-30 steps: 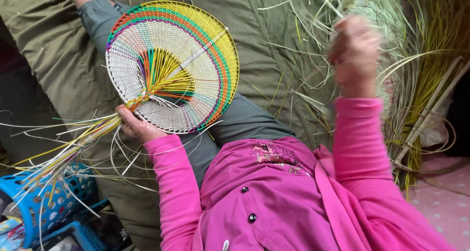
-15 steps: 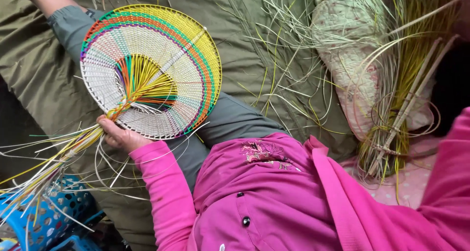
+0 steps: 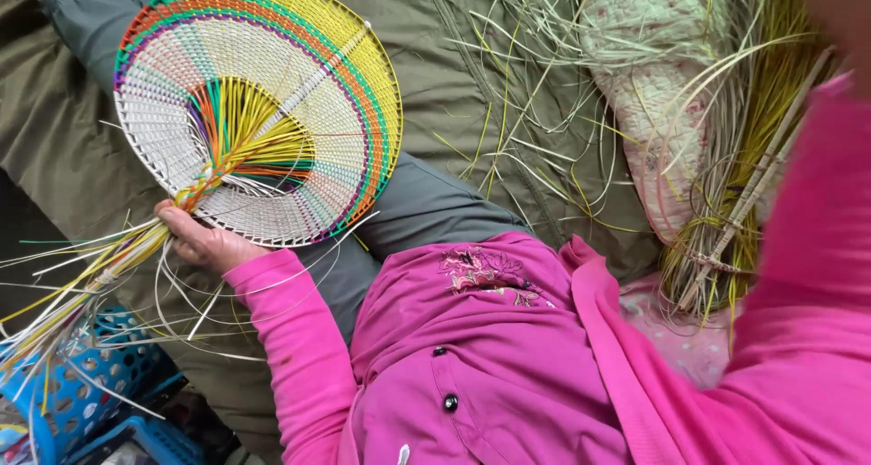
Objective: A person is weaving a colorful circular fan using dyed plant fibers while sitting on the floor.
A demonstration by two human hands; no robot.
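While the woven fan lies flat across the person's lap, face up, its neck runs down-left straight into the left hand. Fan disc: white weave in the middle, yellow, green, orange and purple bands round the rim, coloured spokes converging at the lower left. Left hand sits at that convergence point, just below the disc edge; fingers curled together and clamped on the bundled strands where they leave the disc. Disc is up-right of the fingers, loose strand tails fan out down-left of them, yellow and white, trailing over a blue basket at the lower left corner. Thin white strands loop below the wrist. Right hand: only the pink sleeve shows, raised at the right edge; hand itself is out of frame, so cannot tell its fingers. Fan rests on a grey trouser leg, over an olive cloth. Well to the right, apart from the fan, a heap of green-yellow straw lies over a pale quilted cushion. Stray straws scattered on the cloth between fan and heap.
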